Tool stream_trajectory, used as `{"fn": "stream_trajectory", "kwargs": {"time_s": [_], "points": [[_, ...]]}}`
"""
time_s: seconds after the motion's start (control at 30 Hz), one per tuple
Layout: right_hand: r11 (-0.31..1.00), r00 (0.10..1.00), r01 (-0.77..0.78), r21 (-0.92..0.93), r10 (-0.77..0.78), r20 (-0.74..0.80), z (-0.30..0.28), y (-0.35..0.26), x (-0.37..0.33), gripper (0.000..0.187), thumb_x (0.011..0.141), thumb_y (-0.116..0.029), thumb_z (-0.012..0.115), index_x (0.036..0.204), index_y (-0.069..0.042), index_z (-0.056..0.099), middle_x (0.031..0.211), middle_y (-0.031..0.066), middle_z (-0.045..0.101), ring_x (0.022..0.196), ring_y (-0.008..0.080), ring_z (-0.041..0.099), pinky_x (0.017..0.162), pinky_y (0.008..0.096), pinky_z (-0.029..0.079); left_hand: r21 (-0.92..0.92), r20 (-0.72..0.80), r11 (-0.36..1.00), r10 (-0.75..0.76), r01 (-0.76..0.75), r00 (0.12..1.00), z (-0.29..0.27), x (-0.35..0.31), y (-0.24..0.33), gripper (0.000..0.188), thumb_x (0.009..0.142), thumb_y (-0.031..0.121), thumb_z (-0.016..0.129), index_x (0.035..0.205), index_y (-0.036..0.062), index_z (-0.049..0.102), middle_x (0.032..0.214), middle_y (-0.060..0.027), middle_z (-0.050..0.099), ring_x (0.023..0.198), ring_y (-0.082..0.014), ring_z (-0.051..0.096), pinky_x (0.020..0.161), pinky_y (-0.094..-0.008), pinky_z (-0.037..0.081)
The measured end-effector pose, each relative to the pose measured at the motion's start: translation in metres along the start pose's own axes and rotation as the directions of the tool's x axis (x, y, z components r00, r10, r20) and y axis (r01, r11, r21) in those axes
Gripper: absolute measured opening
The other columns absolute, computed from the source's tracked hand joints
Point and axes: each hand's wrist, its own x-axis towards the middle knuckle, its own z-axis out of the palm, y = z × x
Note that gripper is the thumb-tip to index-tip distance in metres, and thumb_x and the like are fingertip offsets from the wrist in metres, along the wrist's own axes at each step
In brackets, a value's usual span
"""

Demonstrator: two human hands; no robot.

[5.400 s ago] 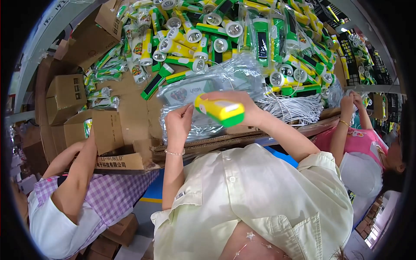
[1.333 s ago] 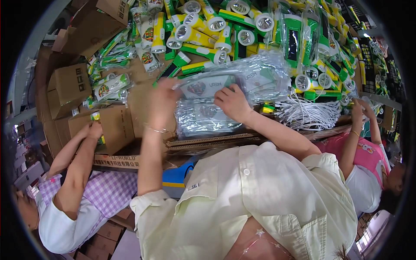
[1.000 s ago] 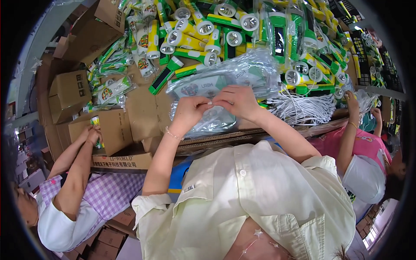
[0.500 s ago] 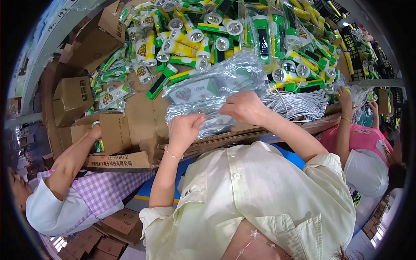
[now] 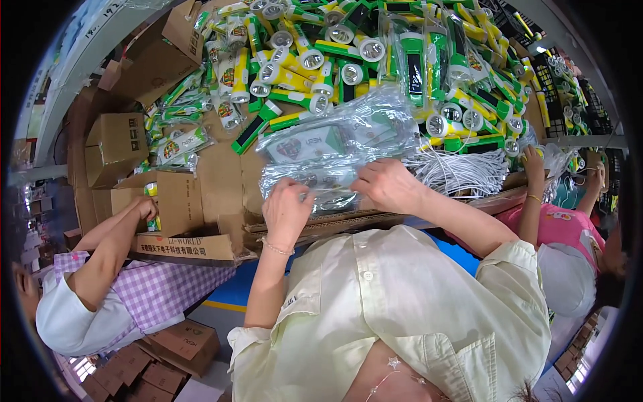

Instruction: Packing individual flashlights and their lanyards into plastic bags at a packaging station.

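Mid-frame, left hand [image 5: 287, 211] and right hand [image 5: 387, 185] pinch clear plastic bags [image 5: 328, 151] at the desk [image 5: 348, 221] edge; green-yellow flashlights [image 5: 348, 53] crowd above; white cords [image 5: 455, 174] hem the right.

Light: bright, even, daylight-like
Glare: sheen on clear plastic bags [image 5: 335, 151]
Shadows: soft, faint
Edges: strong fisheye bending, black rim
Focus: centre sharp, borders smeared
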Motion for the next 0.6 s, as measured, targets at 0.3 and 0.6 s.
{"fn": "stream_trajectory", "kwargs": {"time_s": [0.3, 0.6], "points": [[0.977, 0.849, -0.194, -0.086, 0.211, 0.485, -0.005, 0.055, 0.018, 0.017, 0.067, -0.032, 0.070, 0.074, -0.017, 0.068, 0.067, 0.0033, 0.063, 0.070, 0.0253, 0.061, 0.063, 0.0380, 0.048, 0.091, 0.002, 0.943, -0.320, 0.319, 0.947, -0.016, 0.004, -0.025, 0.031, 0.072, 0.029, 0.073, 0.083, 0.0042, 0.058, 0.070, -0.0199, 0.063, 0.069, -0.0402, 0.062, 0.062, -0.0466, 0.049], [0.889, 0.922, -0.290, -0.354, 0.359, 0.146, 0.058, 0.117, 0.192, 0.039, 0.072, -0.047, 0.068, 0.085, -0.010, 0.067, 0.077, 0.0073, 0.066, 0.072, 0.0245, 0.064, 0.060, 0.0373, 0.049, -0.315, 0.083, 0.910, -0.254, 0.267, 0.964, 0.004, 0.014, -0.042, 0.017, 0.078, 0.012, 0.064, 0.083, -0.0033, 0.069, 0.058, -0.0135, 0.063, 0.054, -0.0175, 0.065, 0.053, -0.0274, 0.049]]}}
